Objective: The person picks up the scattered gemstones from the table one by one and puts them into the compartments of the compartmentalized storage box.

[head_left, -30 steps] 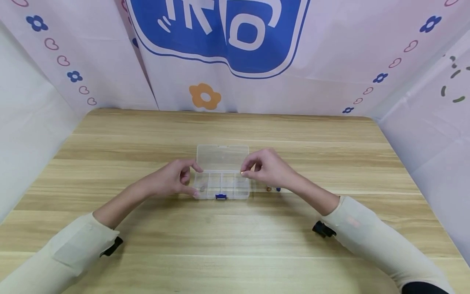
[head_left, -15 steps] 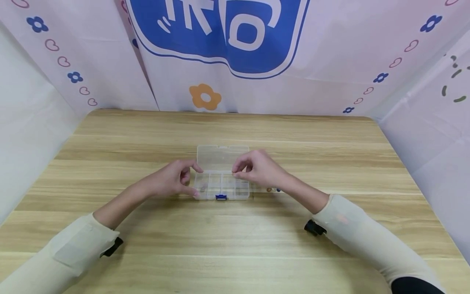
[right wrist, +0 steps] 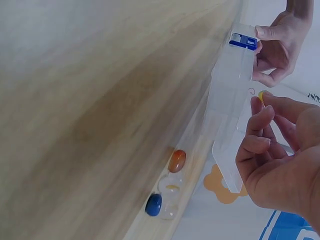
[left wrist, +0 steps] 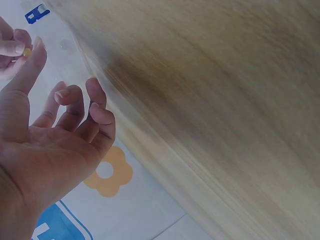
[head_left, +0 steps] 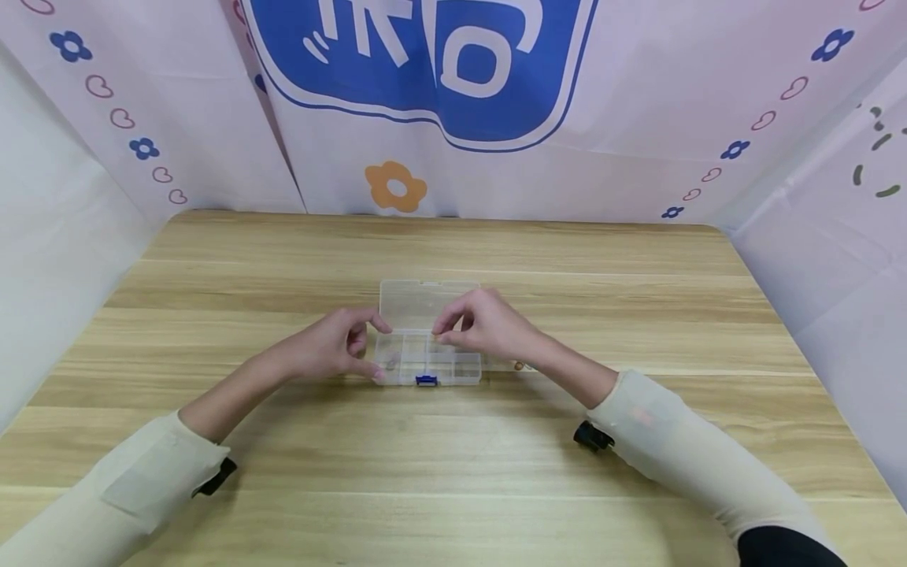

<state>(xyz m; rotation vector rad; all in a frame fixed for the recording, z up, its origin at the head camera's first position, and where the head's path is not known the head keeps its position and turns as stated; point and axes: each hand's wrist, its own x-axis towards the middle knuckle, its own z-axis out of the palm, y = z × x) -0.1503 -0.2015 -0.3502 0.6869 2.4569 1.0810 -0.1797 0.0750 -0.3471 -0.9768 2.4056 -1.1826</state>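
A clear plastic compartment box [head_left: 439,370] with a blue latch [head_left: 427,380] lies with its lid [head_left: 411,303] folded back. My left hand [head_left: 326,342] holds its left end, index finger at the back edge and thumb at the front corner. Over the box's back row, my right hand [head_left: 489,323] pinches a small yellow bead [right wrist: 261,96] between thumb and index finger. A small clear round piece [left wrist: 65,45] shows in the box's left end. To the box's right lie an orange-brown bead [right wrist: 177,161], a dark blue bead [right wrist: 154,205] and clear rounded pieces [right wrist: 171,185].
The wooden table [head_left: 425,480] extends around the box on all sides. A white printed cloth [head_left: 567,181] with a blue sign and an orange flower hangs behind it. White cloth also hangs at both sides.
My right hand has moved left over the box with the yellow bead, from its right end to about the middle. The left hand and the box have stayed put.
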